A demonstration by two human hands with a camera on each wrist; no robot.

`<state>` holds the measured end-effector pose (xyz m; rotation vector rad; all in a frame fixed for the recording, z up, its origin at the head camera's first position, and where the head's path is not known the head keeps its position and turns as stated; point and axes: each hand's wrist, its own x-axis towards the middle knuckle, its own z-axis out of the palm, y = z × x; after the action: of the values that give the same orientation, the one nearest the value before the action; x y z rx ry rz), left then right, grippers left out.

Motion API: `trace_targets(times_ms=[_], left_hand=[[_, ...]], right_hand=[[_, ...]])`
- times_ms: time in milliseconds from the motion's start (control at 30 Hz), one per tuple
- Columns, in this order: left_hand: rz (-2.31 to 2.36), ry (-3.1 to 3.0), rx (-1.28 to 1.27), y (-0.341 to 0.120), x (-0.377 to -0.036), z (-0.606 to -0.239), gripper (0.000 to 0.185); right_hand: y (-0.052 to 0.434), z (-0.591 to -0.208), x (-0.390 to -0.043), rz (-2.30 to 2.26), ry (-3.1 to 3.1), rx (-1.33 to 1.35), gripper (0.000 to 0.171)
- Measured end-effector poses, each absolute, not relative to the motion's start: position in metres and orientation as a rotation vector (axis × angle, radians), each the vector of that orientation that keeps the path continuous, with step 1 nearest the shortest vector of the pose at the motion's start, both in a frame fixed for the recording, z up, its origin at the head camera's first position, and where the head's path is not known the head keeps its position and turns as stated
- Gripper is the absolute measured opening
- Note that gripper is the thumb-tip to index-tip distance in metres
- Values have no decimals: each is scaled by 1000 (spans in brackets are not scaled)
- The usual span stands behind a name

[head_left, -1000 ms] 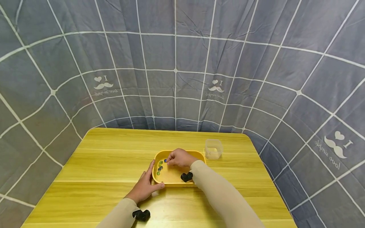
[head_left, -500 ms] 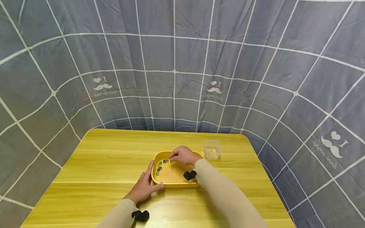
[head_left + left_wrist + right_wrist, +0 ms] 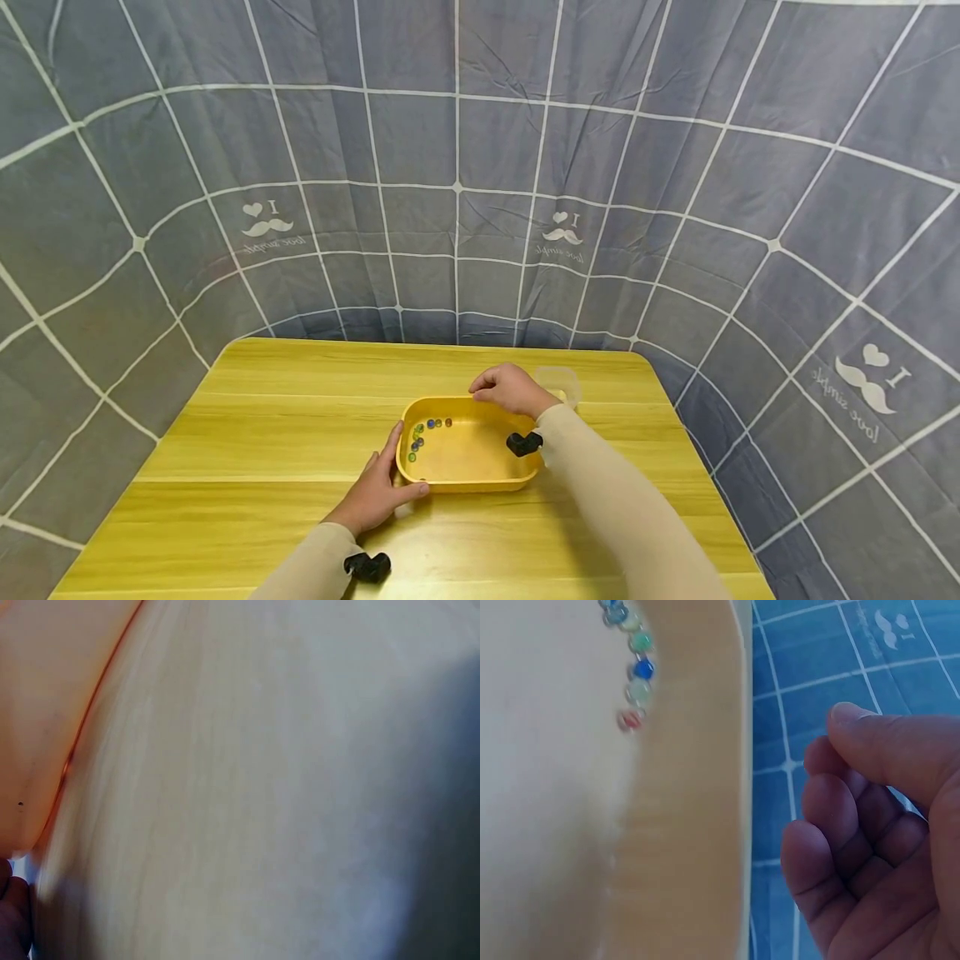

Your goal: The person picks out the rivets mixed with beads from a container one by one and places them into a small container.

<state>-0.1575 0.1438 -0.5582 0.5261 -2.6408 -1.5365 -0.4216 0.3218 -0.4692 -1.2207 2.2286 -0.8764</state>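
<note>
My left hand (image 3: pixel 378 492) holds the near left corner of a yellow plastic tray (image 3: pixel 480 482), thumb at the front rim and fingers along the left side. Inside the tray, several glass marbles form a curved row along the left and far walls. A reddish marble (image 3: pixel 630 720) ends that row, and a blue marble (image 3: pixel 643 670) lies close by. Above the tray's far rim hovers my right hand (image 3: pixel 513 389), fingers loosely bent, with nothing between thumb and fingertips in the right wrist view. The left wrist view shows mostly tabletop and the tray's side (image 3: pixel 45 735).
A clear plastic box (image 3: pixel 558 377) stands behind the tray to the right, partly covered by my right hand and sleeve. The wooden table (image 3: pixel 262 417) reaches back to a grey gridded curtain (image 3: pixel 495 217).
My right hand has let go of the reddish marble at the row's end, then risen away from the marbles to the right and toward the far rim. The left hand keeps its hold.
</note>
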Motion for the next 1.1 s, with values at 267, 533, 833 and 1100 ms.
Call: trace_targets(times_ms=[267,533,833,1100], left_hand=[[-1543,-2636,517,143,-158,-557,124],[-1542,-2634,516,143,-158,-557,123],[-1534,-2630,514,143,-160,-557,123],[-1524,-2642,509,143,-160,-557,123]], right_hand=[[343,-457,-439,-877,2319,-1173,15],[365,-455,-460,-928,2341,-1166,17],[388,-456,-480,-950,2379,-1139,20],[403,-454,-492,-963,2402,-1094,22]])
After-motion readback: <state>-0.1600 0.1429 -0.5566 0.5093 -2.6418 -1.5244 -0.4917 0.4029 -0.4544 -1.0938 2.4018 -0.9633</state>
